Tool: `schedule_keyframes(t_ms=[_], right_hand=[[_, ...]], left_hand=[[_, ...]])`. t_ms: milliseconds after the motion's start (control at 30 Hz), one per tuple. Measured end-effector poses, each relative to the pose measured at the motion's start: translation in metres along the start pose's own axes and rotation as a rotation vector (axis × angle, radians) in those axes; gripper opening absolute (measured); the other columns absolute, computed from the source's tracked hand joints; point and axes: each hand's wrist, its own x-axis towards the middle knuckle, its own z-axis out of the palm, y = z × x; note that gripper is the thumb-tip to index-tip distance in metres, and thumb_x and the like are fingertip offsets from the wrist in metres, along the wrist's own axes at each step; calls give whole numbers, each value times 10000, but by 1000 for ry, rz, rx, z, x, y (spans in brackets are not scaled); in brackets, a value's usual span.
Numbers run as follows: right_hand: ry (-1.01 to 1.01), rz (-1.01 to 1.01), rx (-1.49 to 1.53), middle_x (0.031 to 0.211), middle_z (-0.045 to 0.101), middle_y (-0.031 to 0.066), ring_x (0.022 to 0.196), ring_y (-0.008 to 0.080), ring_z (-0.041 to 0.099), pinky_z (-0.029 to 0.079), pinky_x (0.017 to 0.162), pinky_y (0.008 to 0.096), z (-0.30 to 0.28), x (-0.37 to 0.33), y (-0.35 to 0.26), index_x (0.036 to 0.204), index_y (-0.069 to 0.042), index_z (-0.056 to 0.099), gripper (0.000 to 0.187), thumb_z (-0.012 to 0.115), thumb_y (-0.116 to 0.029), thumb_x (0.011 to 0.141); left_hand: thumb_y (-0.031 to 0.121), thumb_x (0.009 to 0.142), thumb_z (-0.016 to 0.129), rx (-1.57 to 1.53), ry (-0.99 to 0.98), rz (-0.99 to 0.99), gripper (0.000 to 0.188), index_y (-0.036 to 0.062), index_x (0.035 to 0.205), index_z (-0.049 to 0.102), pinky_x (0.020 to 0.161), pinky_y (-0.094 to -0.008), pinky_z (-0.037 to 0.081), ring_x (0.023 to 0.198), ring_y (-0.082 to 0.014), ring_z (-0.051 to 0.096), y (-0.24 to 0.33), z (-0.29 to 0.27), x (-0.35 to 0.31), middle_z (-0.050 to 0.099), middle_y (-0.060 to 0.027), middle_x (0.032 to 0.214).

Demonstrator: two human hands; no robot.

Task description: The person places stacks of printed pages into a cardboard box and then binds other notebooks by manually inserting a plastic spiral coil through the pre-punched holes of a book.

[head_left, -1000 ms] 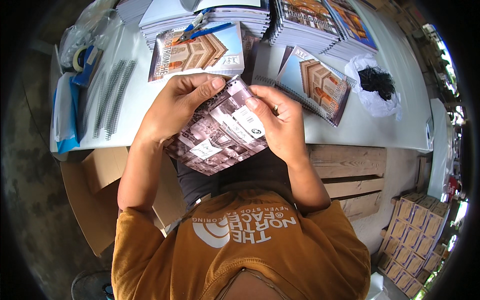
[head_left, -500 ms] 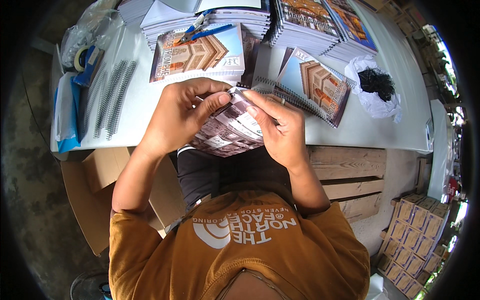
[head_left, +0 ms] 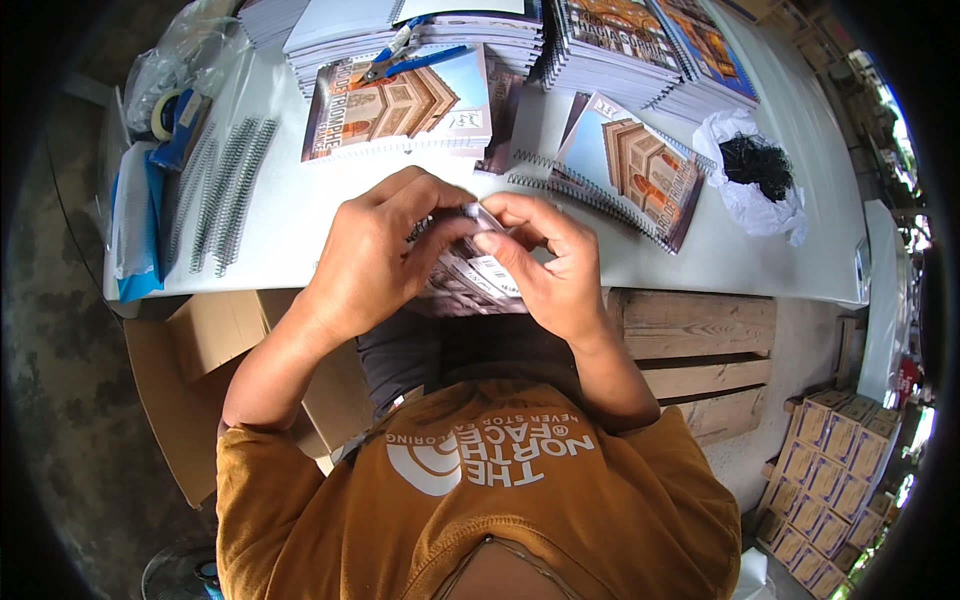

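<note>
My left hand (head_left: 378,248) and my right hand (head_left: 548,262) both grip a notebook (head_left: 468,287) with a dark purplish-brown printed cover, held above my lap at the table's near edge. Thumbs and fingers of both hands pinch its upper edge, which is tilted up; what else they may hold there is hidden. Just beyond my left hand lies a stack of notebooks (head_left: 400,105) with a stone arch on the cover, topped by blue-handled cutters (head_left: 412,62). Past my right hand, spiral-bound notebooks (head_left: 635,170) lie overlapping at a slant.
Loose wire spirals (head_left: 232,195) lie at the left of the white table (head_left: 275,255), beside a tape dispenser (head_left: 180,125) and plastic bags. Tall notebook stacks (head_left: 615,60) stand at the back. A white bag (head_left: 750,175) of black scraps sits right. Below are an open carton (head_left: 215,350) and a wooden pallet (head_left: 690,325).
Both hands have come closer together along the notebook's upper edge. My left hand has shifted right and slightly down, and less of the cover shows.
</note>
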Motion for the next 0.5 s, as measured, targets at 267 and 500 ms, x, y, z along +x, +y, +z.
schedule_keyframes(t_ms=[267,500], right_hand=[[64,-30,43,885,667,115,803,148,652,499,695,245,2,4,-2,980,17,615,168,626,18,813],[14,-27,-42,897,677,123,801,158,664,506,712,259,4,6,-5,1009,17,617,206,621,30,803]], left_hand=[[91,805,668,-168,-44,-112,213,-24,981,629,748,-288,459,775,-167,588,7,-5,0,638,-88,907],[66,815,651,-269,73,-167,234,-35,1023,616,746,-297,483,784,-175,613,2,0,-4,653,-112,884]])
